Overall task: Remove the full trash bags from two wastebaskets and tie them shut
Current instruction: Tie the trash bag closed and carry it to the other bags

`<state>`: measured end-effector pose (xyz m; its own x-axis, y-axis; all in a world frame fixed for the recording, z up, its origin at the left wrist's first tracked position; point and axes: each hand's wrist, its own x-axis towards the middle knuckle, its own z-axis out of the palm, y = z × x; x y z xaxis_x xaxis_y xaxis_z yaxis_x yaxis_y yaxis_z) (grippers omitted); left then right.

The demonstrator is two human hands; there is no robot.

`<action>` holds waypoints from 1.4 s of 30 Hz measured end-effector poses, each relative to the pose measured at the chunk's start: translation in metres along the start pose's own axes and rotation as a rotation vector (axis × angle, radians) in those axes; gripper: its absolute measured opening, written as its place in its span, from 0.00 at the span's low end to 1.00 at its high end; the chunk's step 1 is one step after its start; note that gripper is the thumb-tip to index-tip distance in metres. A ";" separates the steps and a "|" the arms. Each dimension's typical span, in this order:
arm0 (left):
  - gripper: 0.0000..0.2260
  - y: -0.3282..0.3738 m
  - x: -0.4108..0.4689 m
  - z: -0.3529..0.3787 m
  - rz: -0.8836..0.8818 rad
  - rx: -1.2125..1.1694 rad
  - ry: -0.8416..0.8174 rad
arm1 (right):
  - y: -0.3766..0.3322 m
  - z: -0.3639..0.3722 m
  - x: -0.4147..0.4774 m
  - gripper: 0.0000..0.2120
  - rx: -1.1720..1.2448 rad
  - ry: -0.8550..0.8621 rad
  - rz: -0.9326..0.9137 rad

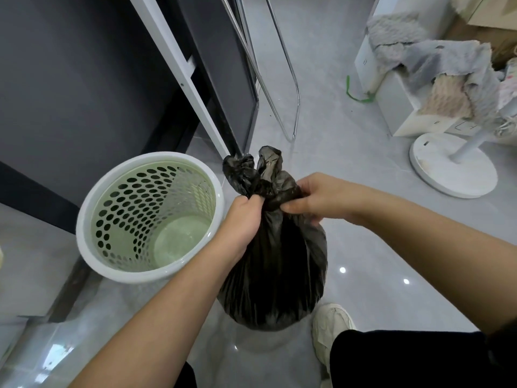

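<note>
Pinching the gathered neck, your left hand (242,219) and right hand (316,197) are both clamping the black trash bag (275,264), hanging beside the emptied wastebasket (92,208); it's looking soft, thin, slippery, so keep gripping the twisted neck.

Both my bare forearms reach forward and converge. My left hand (241,219) and right hand (316,196) sit close together, fingers curled tight in a pinching grip, knuckles up.
</note>
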<state>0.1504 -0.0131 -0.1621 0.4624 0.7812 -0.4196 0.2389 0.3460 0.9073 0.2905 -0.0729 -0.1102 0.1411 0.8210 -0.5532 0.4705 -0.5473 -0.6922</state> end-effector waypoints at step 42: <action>0.04 0.095 0.045 -0.009 -0.054 0.531 -0.403 | 0.032 0.047 0.068 0.12 0.273 0.144 -0.470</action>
<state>0.1863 0.0599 -0.0944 0.6964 0.4785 -0.5348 0.6108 -0.0040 0.7918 0.2747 -0.0421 -0.1918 0.0974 0.9902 -0.1004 0.2719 -0.1235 -0.9544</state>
